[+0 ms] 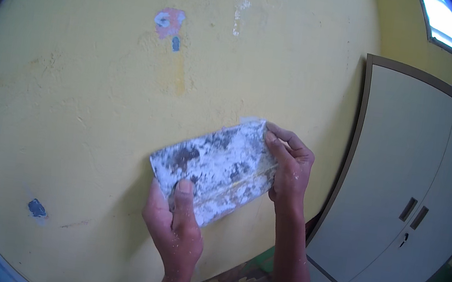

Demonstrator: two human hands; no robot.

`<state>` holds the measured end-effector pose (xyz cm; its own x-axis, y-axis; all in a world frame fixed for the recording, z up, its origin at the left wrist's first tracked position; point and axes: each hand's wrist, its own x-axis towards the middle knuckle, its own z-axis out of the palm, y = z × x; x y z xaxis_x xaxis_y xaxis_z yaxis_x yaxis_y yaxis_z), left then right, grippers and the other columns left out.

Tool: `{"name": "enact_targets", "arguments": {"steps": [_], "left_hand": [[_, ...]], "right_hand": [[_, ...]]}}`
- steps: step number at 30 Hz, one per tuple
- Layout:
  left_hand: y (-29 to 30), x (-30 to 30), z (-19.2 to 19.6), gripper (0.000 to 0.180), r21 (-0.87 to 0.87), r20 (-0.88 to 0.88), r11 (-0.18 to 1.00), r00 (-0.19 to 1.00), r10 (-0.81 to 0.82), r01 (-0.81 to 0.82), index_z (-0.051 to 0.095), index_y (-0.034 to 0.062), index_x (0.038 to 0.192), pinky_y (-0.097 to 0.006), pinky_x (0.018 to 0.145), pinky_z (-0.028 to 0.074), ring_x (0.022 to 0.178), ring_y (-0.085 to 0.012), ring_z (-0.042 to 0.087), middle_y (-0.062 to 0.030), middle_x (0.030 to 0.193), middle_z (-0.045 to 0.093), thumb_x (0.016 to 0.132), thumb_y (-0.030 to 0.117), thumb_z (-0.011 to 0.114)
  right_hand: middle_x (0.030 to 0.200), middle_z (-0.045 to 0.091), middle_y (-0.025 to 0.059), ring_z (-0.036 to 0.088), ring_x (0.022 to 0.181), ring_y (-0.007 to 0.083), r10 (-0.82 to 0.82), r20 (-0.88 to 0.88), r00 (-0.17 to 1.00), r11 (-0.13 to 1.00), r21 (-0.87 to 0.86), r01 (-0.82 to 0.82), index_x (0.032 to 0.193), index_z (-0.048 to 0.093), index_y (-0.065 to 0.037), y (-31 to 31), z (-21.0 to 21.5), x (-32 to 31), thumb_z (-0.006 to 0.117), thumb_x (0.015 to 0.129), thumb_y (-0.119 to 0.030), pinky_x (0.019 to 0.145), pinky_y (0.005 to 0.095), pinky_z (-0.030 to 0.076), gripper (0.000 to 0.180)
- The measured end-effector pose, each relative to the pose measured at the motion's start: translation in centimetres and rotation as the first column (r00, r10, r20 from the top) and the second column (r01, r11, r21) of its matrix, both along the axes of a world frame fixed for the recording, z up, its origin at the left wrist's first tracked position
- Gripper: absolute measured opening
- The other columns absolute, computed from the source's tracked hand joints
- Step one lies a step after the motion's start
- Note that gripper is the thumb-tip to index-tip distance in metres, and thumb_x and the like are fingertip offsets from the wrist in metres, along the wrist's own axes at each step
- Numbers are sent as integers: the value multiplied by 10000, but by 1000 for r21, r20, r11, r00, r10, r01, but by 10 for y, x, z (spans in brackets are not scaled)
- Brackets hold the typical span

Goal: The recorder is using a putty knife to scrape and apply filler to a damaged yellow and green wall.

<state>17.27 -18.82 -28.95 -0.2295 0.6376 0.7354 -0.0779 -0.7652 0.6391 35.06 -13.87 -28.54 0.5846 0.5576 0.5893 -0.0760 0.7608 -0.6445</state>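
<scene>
A creased rectangular sheet of sandpaper (217,162), dark and heavily caked with white dust, is stretched between my hands in front of the wall. My left hand (177,225) grips its lower left end, thumb on the face towards me and fingers hidden behind. At the upper right end, my right hand (292,163) pinches the sheet between thumb and fingers. A fold line runs along its lower part. White specks dot both hands. Behind the sheet, the pale yellow wall (111,110) looks rough and scraped.
On the wall are a pink and light blue patch (171,24), white marks (237,18) and a grey-blue bare spot (37,208). A two-door cabinet (388,178) with a brown frame stands at the right. A bright window (449,24) is at upper right.
</scene>
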Motion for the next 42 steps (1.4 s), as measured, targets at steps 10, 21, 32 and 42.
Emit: {"name": "enact_targets", "arguments": {"steps": [10,21,32,42], "left_hand": [[-13,2,-11,253,4,-72,996,993,94,-93,616,-90,1138,-336,801,528,883,-153,633,-145,969,693,1035,132,552],[-4,-2,-25,242,-12,10,999,999,37,-37,619,-85,1140,-332,789,527,854,-150,626,-137,970,699,1023,120,564],[-1,-3,-29,268,1,65,1000,998,2,-2,607,-91,1172,-319,824,523,899,-141,621,-129,1005,695,1030,127,541],[-3,3,-26,296,8,48,1000,999,-15,15,588,-96,1223,-319,873,512,965,-152,620,-142,1069,682,1038,127,529]], "right_hand": [[907,750,126,684,768,114,197,-134,971,979,76,-188,1122,725,80,2,-23,-2,679,935,-15,706,233,544,215],[929,749,141,694,759,134,104,-33,994,995,10,-103,1132,717,83,-4,-23,-1,661,928,-41,691,246,549,245],[938,743,111,678,854,119,34,-36,999,999,9,-34,1110,735,70,-2,-34,-12,690,939,-40,790,250,532,208],[896,739,98,660,762,110,57,-42,997,998,32,-56,1084,743,84,0,-15,-3,689,926,-41,725,247,530,208]]}}
